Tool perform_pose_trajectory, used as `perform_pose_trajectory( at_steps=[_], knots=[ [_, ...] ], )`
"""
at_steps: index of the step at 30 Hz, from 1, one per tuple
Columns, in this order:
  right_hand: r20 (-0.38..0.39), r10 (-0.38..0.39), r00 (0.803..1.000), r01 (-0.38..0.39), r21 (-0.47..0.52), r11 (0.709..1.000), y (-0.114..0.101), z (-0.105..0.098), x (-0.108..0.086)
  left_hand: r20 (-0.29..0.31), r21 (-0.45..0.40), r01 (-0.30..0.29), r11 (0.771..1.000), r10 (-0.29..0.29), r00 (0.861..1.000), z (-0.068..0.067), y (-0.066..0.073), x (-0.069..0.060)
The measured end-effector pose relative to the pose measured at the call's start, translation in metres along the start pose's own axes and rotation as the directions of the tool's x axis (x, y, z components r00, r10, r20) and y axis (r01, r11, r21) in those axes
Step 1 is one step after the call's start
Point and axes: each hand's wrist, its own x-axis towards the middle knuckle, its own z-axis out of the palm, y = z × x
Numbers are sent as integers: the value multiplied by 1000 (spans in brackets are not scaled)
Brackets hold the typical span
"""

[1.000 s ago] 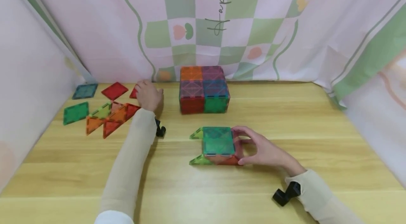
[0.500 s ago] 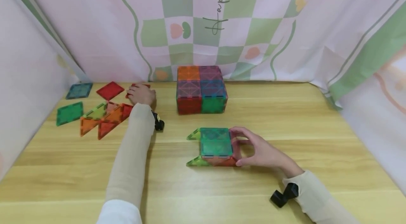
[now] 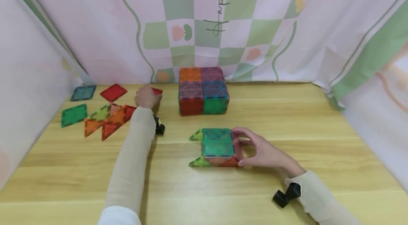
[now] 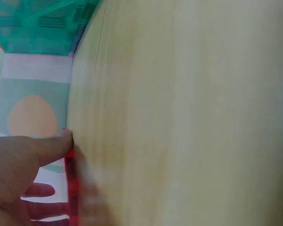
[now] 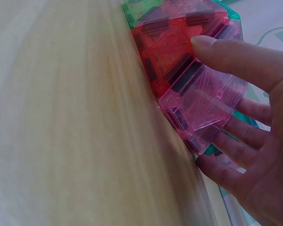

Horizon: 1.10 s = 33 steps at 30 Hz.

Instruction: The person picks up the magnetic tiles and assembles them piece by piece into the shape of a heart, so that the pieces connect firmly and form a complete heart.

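Left hand (image 3: pixel 147 97) holds red tile (image 3: pixel 157 91) near tabletop's (image 3: pixel 271 104) far edge — right hand (image 3: pixel 265 151) grips green-topped block (image 3: pixel 218 143), farther in.

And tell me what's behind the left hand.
In the head view, part of a red tile shows past the left hand, with the curtain beyond. The hand covers the rest, so the tile's full shape is hidden.

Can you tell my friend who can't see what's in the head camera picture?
A person's right hand grips a small green-topped build on a wooden table, while the left hand holds a red tile farther back. A bigger block stands before a checked cloth, and more tiles lie at left.
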Motion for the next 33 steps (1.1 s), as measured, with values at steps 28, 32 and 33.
perform_pose_trajectory(
  at_steps=[28, 32, 33],
  knots=[
    [-6, 36, 999, -36, 8, 999, 0, 0, -1, -9, -67, -323, 944, 323, 946, -31, 13, -75],
    [-13, 13, 1000, -13, 3, 1000, 0, 0, 0, 19, -135, -389, 911, 395, 919, -32, 10, -96],
    [-13, 9, 1000, -9, 2, 1000, 0, 0, 0, 31, -159, -412, 897, 421, 906, -32, 9, -102]
  ],
)
